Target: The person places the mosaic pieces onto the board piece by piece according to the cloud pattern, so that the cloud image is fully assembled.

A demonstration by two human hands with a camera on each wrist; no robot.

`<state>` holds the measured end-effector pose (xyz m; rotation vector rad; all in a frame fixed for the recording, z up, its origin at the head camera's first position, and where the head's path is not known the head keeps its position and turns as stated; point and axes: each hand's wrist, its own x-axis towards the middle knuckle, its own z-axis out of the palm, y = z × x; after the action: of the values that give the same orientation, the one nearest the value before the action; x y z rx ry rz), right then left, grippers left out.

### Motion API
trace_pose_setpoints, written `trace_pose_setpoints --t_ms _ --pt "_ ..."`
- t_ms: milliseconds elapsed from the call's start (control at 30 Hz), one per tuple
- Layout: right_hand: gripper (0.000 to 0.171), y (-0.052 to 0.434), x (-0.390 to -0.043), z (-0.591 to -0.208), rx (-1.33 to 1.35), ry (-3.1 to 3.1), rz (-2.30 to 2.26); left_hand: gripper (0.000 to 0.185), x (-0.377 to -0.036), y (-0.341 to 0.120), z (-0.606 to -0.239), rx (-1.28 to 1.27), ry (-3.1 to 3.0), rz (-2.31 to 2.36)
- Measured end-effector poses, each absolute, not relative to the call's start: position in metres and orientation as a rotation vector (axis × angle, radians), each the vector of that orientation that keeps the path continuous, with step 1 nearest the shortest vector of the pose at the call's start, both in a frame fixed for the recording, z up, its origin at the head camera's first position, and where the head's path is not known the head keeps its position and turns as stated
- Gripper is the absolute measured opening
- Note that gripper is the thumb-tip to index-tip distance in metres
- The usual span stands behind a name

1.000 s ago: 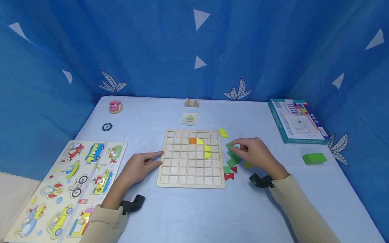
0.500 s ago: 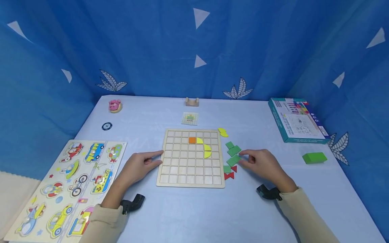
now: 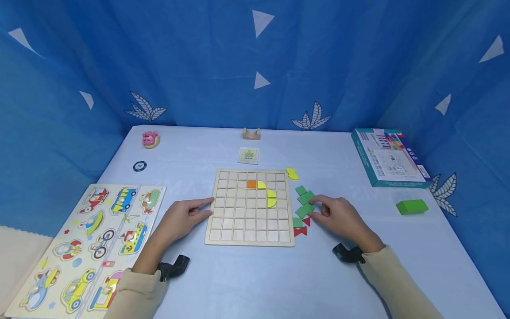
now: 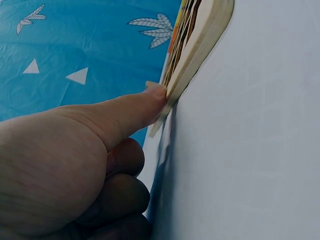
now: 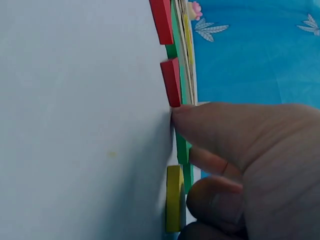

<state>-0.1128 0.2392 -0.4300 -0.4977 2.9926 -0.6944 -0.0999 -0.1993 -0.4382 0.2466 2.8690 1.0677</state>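
- Step in hand, as I judge it: picking a loose tile from the pile beside the wooden grid board (image 3: 250,207), to be set into a cell.
- Right hand (image 3: 336,215): at 3 o'clock of the board, thumb and forefinger closing on the edge of a green tile (image 3: 305,210). Contact looks made; whether the tile is pinched or only touched I cannot tell. The right wrist view shows the thumb tip down on the table (image 3: 255,274) against the green pieces.
- Left hand (image 3: 184,217): at 9 o'clock of the board, fingers relaxed and apart, forefinger tip pressing the board's left edge, steadying it. It grips nothing.
- Next move, by my reckoning: get the tile clear of its neighbours without scattering them, carry it toward 9 o'clock over the board and drop it square in a cell while the left hand keeps the board from sliding.
- Count on the board: one orange square (image 3: 252,184), two yellow curved pieces (image 3: 270,197).
- Count loose at the board's right edge: about four green tiles, two red triangles (image 3: 300,230), two yellow pieces (image 3: 292,173) at 1 o'clock. Overlap makes the green count uncertain.
- Further off: one pattern card (image 3: 249,155) at 12 o'clock, one vehicle puzzle (image 3: 91,246) far at 8 o'clock, one box (image 3: 388,157) and one green block (image 3: 412,207) out to the right.
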Motion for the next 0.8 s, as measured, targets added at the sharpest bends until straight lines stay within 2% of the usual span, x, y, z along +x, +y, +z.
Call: trace_pose_setpoints --t_ms 333,800 --pt "0.03 0.2357 -0.1102 -0.4284 -0.395 3.054 -0.641 0.041 -0.0989 -0.1986 -0.4386 0.225 2.866 1.05" --pt "0.025 0.2353 -0.1095 -0.4268 -0.489 3.122 -0.663 0.04 -0.098 -0.1982 -0.4399 0.224 2.868 1.055"
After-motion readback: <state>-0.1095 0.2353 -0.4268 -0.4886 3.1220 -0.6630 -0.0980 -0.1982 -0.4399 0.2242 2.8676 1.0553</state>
